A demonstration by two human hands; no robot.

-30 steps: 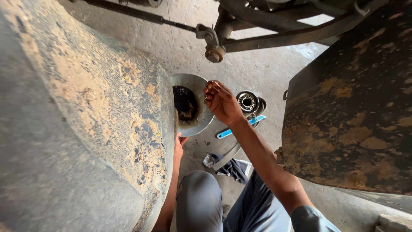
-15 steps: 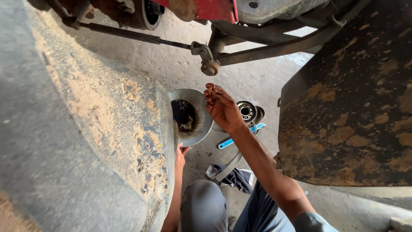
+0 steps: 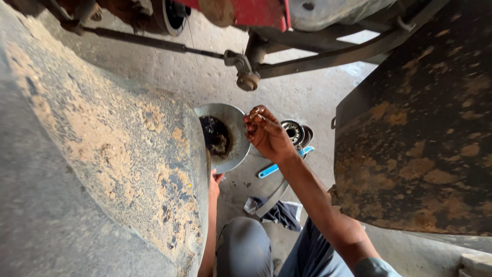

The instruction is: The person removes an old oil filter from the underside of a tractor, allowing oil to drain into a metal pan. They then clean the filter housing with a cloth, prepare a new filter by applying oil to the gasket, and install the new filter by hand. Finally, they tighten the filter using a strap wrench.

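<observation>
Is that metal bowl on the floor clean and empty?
No, the metal bowl holds a dark, greasy mass in its bottom, just below the raised right hand.

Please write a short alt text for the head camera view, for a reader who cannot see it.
The person's right hand, fingers bunched, hovers above a metal bowl of dark grease on the concrete floor. The left hand is at the bowl's near edge, beside a big muddy tyre; a bearing lies behind.

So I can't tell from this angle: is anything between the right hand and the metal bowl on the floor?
Nothing visible. The right hand hangs at the metal bowl's right rim, with only open air between them. The bearing lies on the floor further right.
</observation>
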